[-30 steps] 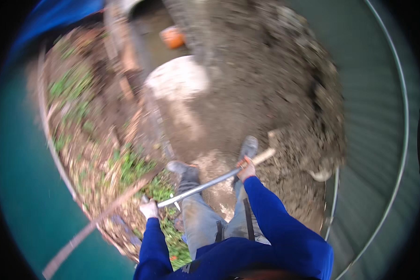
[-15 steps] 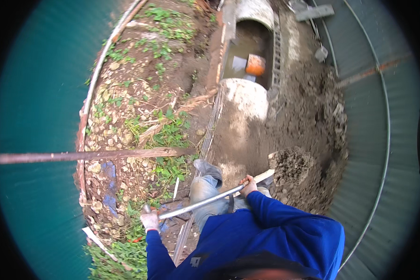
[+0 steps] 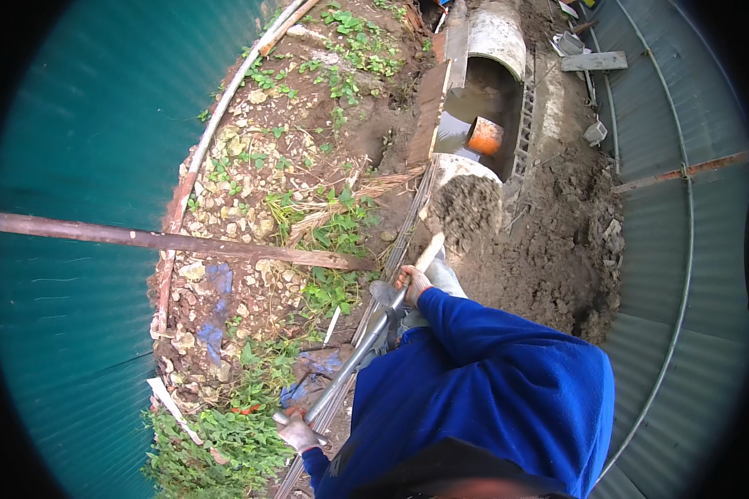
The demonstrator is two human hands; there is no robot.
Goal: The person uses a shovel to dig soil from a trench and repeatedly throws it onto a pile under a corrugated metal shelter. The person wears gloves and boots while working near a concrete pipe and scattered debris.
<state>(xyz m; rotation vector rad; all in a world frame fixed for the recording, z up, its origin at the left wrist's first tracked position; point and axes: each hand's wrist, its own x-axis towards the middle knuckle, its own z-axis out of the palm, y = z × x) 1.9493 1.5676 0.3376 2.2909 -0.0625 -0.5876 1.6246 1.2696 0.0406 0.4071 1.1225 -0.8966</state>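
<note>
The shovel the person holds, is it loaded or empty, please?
Loaded: a heap of grey-brown mud sits at the far end of the shovel.

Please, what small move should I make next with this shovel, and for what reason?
Perhaps steady the shovel, so that nothing spills: dark soil is heaped at its front end, the right hand has its grip just behind the pale wooden part, and the left hand holds the far end.

Tool shaft (image 3: 349, 364): smooth metal tube, slight gloss, w/ matt wood end piece (image 3: 430, 251). Mud lump (image 3: 468, 208), 2 o'clk: rough. Sleeve (image 3: 491, 324), approx 4 o'clk: matt cloth. Green sheeting (image 3: 58, 274), 9 o'clk: corrug., semi-gloss.
</note>
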